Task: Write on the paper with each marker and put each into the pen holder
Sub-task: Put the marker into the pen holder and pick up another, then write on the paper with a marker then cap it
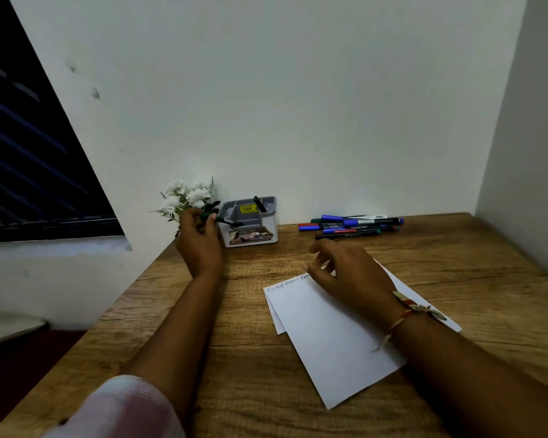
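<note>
My left hand holds a dark marker with a green cap end, its tip pointing right over the front left of the grey pen holder. One black marker stands in the holder's back compartment. White paper lies on the wooden desk with a line of writing along its top edge. My right hand hovers over the paper's upper part, fingers loosely curled and holding nothing. Several markers with blue, red and green caps lie in a pile at the back right.
A small bunch of white flowers stands left of the holder against the wall. The desk sits in a corner, with walls behind and at the right. Its left edge drops off beside a dark window.
</note>
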Tool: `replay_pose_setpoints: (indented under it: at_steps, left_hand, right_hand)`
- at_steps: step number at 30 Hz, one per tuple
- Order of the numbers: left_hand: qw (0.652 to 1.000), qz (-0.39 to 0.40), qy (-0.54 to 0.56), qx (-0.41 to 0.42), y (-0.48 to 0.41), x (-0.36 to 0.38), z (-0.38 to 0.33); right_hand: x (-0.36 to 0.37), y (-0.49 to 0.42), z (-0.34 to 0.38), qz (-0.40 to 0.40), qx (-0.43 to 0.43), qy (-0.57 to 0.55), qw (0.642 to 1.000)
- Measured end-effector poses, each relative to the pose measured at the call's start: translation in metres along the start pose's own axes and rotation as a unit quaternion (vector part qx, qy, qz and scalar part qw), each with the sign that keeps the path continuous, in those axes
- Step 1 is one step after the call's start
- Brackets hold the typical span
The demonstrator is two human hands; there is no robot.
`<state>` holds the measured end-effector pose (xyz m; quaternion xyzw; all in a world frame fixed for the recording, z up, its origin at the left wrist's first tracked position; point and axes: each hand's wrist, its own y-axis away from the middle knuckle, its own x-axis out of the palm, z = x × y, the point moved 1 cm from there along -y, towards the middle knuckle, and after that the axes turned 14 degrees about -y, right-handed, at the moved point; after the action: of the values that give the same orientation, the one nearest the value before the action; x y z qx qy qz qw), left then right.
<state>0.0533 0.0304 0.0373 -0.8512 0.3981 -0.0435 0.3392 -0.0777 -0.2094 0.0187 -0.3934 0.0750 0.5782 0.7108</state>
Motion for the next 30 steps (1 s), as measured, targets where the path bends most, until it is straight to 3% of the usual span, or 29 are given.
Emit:
replay_pose_setpoints:
  at_steps: [8,14,17,19,23,26,30]
  left_hand:
    - [0.993,0.103,-0.054,0.006,0.008,0.018,0.017]
    - [0.984,0.099,-0.147,0.033,0.012,0.009,0.003]
    - [0.983,0.121,-0.112,0.08,0.028,0.004,-0.013]
    - [0.958,0.224,-0.1,0.148,0.046,0.005,-0.022]
    - [0.868,0.391,-0.148,0.267,0.069,0.017,-0.028]
    - [0.858,0.404,-0.154,0.278,0.067,0.021,-0.024]
    - [0.858,0.402,-0.172,0.27,0.061,0.026,-0.018]
  right_hand:
    - [0.0,0.002,0.0,0.017,0.003,0.001,1.0]
    - [-0.001,0.001,0.0,0.023,0.021,0.013,0.999]
    - [-0.002,0.002,0.001,0.015,0.024,0.018,0.999]
    - [-0.002,0.002,0.003,0.014,0.022,0.024,0.999]
    - [-0.007,-0.003,0.003,-0.029,0.036,0.061,0.997]
    - [-0.015,-0.016,-0.008,-0.037,0.08,0.128,0.988]
    - [-0.027,-0.044,-0.035,0.051,0.165,0.203,0.964]
